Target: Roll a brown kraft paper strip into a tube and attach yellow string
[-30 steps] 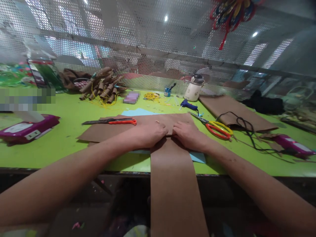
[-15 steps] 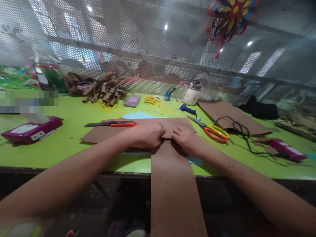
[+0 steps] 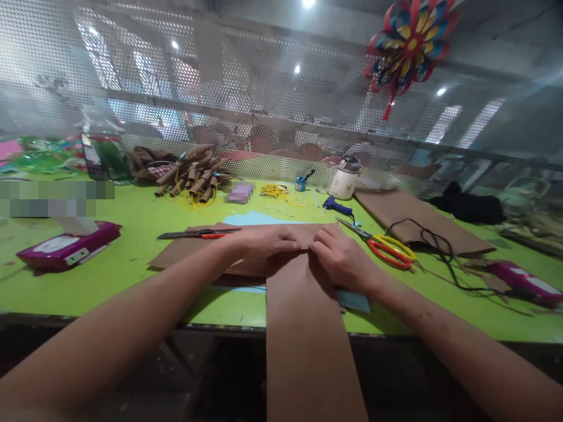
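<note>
A long strip of brown paper hangs over the table's front edge toward me. At its far end my left hand pinches the edge, thumb and fingers pressed together. Close beside it, my right hand grips the same edge with curled fingers. Under my hands lie more brown paper sheets and light blue paper. A red-handled utility knife rests on the sheets, partly behind my left hand. Scissors with yellow and orange handles lie right of my right hand.
Behind my hands are a blue glue gun, a white jar, yellow string and rolled brown paper tubes. Purple power strips lie at both sides. Folded brown paper and a black cord are at right.
The view has tilted upward, so the table sits lower in the frame. My left fingers have gone from curled to straighter along the paper's edge. My right hand keeps its grip.
</note>
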### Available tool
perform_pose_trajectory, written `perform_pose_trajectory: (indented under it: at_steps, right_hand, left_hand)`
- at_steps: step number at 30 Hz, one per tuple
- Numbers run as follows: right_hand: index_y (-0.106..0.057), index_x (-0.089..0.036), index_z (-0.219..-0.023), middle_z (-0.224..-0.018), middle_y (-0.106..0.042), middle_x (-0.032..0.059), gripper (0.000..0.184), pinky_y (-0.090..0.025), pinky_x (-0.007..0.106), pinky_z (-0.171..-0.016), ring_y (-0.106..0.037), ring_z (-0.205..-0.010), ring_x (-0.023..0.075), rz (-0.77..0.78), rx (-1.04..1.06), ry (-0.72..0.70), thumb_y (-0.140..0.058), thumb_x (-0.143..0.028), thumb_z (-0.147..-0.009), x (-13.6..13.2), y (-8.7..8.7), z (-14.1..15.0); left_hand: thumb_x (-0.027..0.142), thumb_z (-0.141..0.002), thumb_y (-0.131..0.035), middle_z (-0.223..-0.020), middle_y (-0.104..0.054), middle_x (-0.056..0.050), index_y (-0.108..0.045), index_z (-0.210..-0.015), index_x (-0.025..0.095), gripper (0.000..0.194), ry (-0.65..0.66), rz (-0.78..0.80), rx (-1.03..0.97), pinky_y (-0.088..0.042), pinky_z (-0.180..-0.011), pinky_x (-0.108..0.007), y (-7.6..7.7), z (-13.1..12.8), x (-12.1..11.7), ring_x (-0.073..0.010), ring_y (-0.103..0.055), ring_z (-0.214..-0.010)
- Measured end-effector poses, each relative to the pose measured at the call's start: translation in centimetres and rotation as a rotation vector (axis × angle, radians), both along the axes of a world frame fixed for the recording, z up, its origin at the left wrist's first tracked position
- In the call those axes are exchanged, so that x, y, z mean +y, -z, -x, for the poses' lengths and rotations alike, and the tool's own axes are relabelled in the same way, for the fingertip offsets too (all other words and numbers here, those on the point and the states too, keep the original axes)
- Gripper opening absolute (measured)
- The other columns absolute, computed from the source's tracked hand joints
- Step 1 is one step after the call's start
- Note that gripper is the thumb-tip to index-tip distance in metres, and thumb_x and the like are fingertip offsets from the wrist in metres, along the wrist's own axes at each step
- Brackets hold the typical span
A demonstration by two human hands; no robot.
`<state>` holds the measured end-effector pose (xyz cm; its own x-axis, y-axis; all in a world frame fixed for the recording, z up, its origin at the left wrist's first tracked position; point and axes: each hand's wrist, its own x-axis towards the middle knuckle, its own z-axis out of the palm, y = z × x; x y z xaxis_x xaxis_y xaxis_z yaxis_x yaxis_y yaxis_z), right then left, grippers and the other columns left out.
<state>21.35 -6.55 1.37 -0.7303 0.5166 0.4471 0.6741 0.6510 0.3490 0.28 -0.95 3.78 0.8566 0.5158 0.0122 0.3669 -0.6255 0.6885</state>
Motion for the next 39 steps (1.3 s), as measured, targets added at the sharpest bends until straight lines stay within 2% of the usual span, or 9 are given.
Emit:
perform_pose_trajectory:
  at_steps: [5, 10, 15, 18, 21, 25, 27, 31, 39]
  right_hand:
    - [-0.056, -0.015, -0.074, -0.079, -0.055, 0.0088, 0.017, -0.035, 0.034, -0.072, -0.043, -0.082, 0.0208, 0.046, 0.110, 0.001, -0.043, -0.011, -0.085, 0.3, 0.5, 0.1]
    - [-0.056, -0.015, -0.071, -0.077, -0.055, 0.0089, 0.021, -0.035, 0.035, -0.072, -0.043, -0.079, 0.0205, 0.038, 0.097, 0.011, -0.042, -0.012, -0.086, 0.1, 0.7, 0.4]
    - [-0.060, -0.016, -0.078, -0.081, -0.057, 0.0086, 0.014, -0.038, 0.036, -0.075, -0.046, -0.082, 0.0207, 0.150, 0.269, -0.067, -0.047, -0.013, -0.084, 0.0, 0.7, 0.3]
    - [-0.061, -0.017, -0.098, -0.095, -0.060, 0.0085, 0.020, -0.043, 0.035, -0.079, -0.051, -0.089, 0.0199, 0.390, 0.525, -0.126, -0.057, -0.017, -0.079, 0.2, 0.4, -0.4]
    - [-0.059, -0.018, -0.108, -0.102, -0.062, 0.0078, 0.030, -0.046, 0.032, -0.074, -0.056, -0.087, 0.0180, 0.719, 0.811, -0.069, -0.059, -0.026, -0.080, 0.5, 0.1, -1.1]
    - [-0.063, -0.016, -0.085, -0.069, -0.059, 0.0009, 0.030, -0.042, 0.026, -0.055, -0.052, -0.057, 0.0115, 1.154, 0.996, 0.000, -0.053, -0.045, -0.084, 0.4, 0.2, -1.2]
    - [-0.060, -0.016, -0.075, -0.057, -0.052, -0.0024, 0.033, -0.035, 0.023, -0.047, -0.045, -0.048, 0.0088, 1.264, 1.077, 0.025, -0.058, -0.048, -0.080, 0.2, 0.2, -0.9]
    - [-0.061, -0.016, -0.070, -0.051, -0.048, -0.0042, 0.027, -0.029, 0.022, -0.043, -0.038, -0.044, 0.0070, 1.206, 1.257, 0.083, -0.069, -0.042, -0.070, -0.1, 0.2, -0.3]
    - [-0.066, -0.016, -0.064, -0.049, -0.048, -0.0032, 0.026, -0.025, 0.023, -0.041, -0.035, -0.043, 0.0064, 1.122, 1.287, 0.109, -0.072, -0.041, -0.067, 0.1, 0.4, -0.5]
  left_hand:
    - [0.043, -0.087, -0.045, -0.076, -0.054, 0.000, -0.058, -0.081, 0.013, 0.033, -0.021, 0.156, 0.018, -0.037, -0.064, -0.023, 1.0, -0.3, 0.2, -0.0113, -0.044, -0.069]
    - [0.043, -0.087, -0.045, -0.071, -0.047, 0.002, -0.055, -0.074, 0.014, 0.034, 0.077, 0.234, -0.028, -0.034, -0.063, -0.023, 1.2, -0.4, 0.2, -0.0102, -0.039, -0.066]
    - [0.044, -0.083, -0.053, -0.066, -0.044, 0.003, -0.051, -0.072, 0.014, 0.032, -0.036, 0.360, -0.046, -0.032, -0.058, -0.022, 1.2, -0.5, -0.3, -0.0095, -0.038, -0.062]
    - [0.044, -0.083, -0.052, -0.072, -0.051, 0.001, -0.054, -0.078, 0.015, 0.030, -0.088, 0.317, -0.059, -0.035, -0.060, -0.023, 0.9, -0.4, -0.8, -0.0107, -0.044, -0.065]
    - [0.044, -0.085, -0.048, -0.074, -0.053, 0.001, -0.057, -0.083, 0.015, 0.031, -0.074, 0.207, -0.033, -0.035, -0.060, -0.022, 0.2, -0.4, -1.2, -0.0105, -0.045, -0.065]
    - [0.043, -0.086, -0.046, -0.079, -0.057, 0.000, -0.061, -0.091, 0.014, 0.033, -0.026, 0.055, 0.007, -0.036, -0.063, -0.022, -0.6, -0.5, -1.5, -0.0117, -0.047, -0.069]
    - [0.042, -0.086, -0.045, -0.083, -0.059, -0.001, -0.062, -0.096, 0.014, 0.034, -0.027, -0.003, 0.019, -0.037, -0.065, -0.022, -0.7, -0.7, -1.6, -0.0130, -0.049, -0.073]
    - [0.039, -0.088, -0.043, -0.085, -0.061, -0.002, -0.062, -0.097, 0.015, 0.031, -0.043, -0.139, 0.061, -0.037, -0.065, -0.023, -0.7, -0.9, -1.9, -0.0143, -0.051, -0.076]
    - [0.035, -0.090, -0.040, -0.082, -0.062, -0.001, -0.061, -0.094, 0.018, 0.027, -0.054, -0.249, 0.055, -0.035, -0.062, -0.022, -0.4, -0.9, -2.3, -0.0127, -0.052, -0.071]
